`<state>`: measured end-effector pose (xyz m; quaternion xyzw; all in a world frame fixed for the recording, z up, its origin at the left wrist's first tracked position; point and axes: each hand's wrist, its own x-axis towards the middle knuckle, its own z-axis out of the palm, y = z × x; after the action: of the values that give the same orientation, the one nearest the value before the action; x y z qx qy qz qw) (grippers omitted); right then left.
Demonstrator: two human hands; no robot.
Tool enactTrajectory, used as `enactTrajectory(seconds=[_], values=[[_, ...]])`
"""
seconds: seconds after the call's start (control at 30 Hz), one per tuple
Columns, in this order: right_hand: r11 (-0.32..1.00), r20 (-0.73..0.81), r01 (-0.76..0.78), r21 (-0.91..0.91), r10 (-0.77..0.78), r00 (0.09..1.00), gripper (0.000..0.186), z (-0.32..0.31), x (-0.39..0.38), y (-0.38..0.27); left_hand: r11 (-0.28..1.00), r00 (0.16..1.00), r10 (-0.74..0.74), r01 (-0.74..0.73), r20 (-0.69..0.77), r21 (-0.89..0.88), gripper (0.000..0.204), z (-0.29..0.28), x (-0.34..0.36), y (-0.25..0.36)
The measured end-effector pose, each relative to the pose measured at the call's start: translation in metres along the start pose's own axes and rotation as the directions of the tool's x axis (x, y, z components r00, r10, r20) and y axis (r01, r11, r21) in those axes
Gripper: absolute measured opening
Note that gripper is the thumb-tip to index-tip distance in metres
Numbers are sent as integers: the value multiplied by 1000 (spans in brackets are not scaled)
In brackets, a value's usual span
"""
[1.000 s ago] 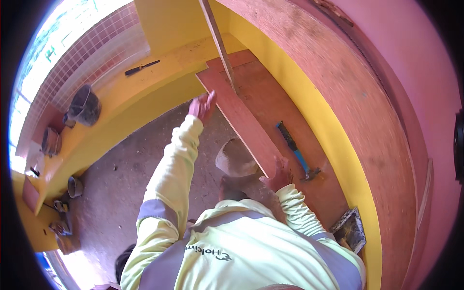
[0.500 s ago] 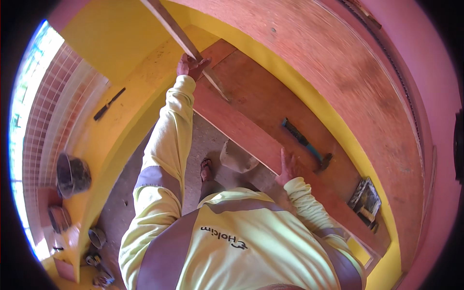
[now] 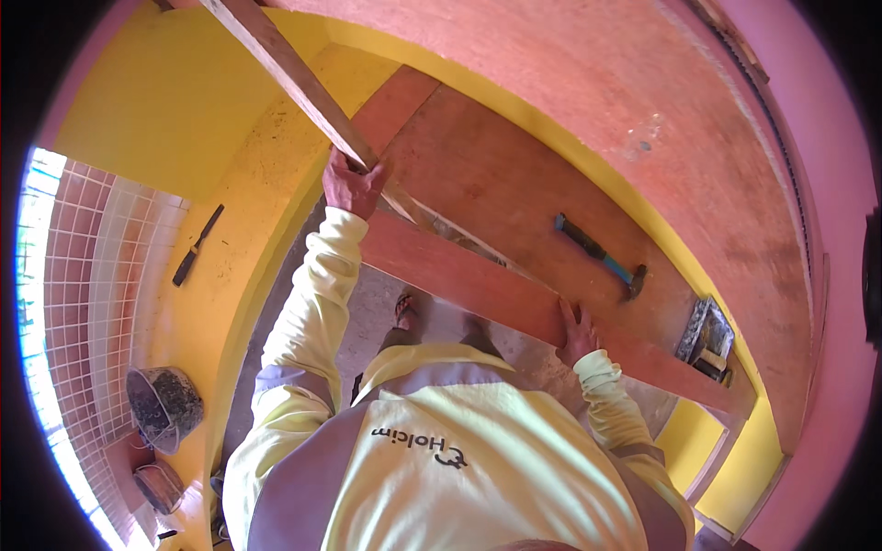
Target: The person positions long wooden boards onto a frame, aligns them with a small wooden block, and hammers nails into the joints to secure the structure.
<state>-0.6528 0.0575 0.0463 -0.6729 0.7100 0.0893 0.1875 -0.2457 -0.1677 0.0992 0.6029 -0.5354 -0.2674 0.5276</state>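
My left hand (image 3: 354,186) is closed around a long wooden batten (image 3: 294,83), which slants from the upper left down towards a wide reddish board. Below it, a narrower reddish plank (image 3: 450,274) runs from beside my left wrist to the lower right. A slit shows between plank and wide board (image 3: 505,174). My right hand (image 3: 577,335) grips the plank near its middle, fingers laid across its top; its thumb is hard to make out. A hammer (image 3: 602,257) with a black and blue handle lies on the wide board, beyond my right hand.
A black-handled tool (image 3: 197,246) lies on the yellow ledge (image 3: 248,202) at left, with a dirty bucket (image 3: 165,409) and a smaller container (image 3: 159,487) nearer. A messy tray (image 3: 706,340) sits at the board's right end. A reddish surface (image 3: 680,138) curves along the upper right.
My left hand has come nearer with the batten. A slit has opened between the plank and the wide board. My right hand's fingers are drawn closer over the plank. The view has shifted.
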Motion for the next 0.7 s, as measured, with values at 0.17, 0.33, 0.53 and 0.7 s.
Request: enactTrajectory(seconds=[0.17,0.33,0.53,0.7], values=[[996,-34,89,18,-88,996,105,6,-6,-3,979,1000,-14,18,-18,205,43,-11,31,-19],[994,-93,111,5,-110,990,107,-6,7,6,963,992,-109,88,67,255,48,-15,36,-15],[985,-121,170,-8,-170,978,107,-40,11,6,964,998,-57,47,33,260,45,-20,35,-16],[981,-98,192,-2,-191,977,108,-52,2,10,952,999,-22,13,26,307,42,-25,31,-20]])
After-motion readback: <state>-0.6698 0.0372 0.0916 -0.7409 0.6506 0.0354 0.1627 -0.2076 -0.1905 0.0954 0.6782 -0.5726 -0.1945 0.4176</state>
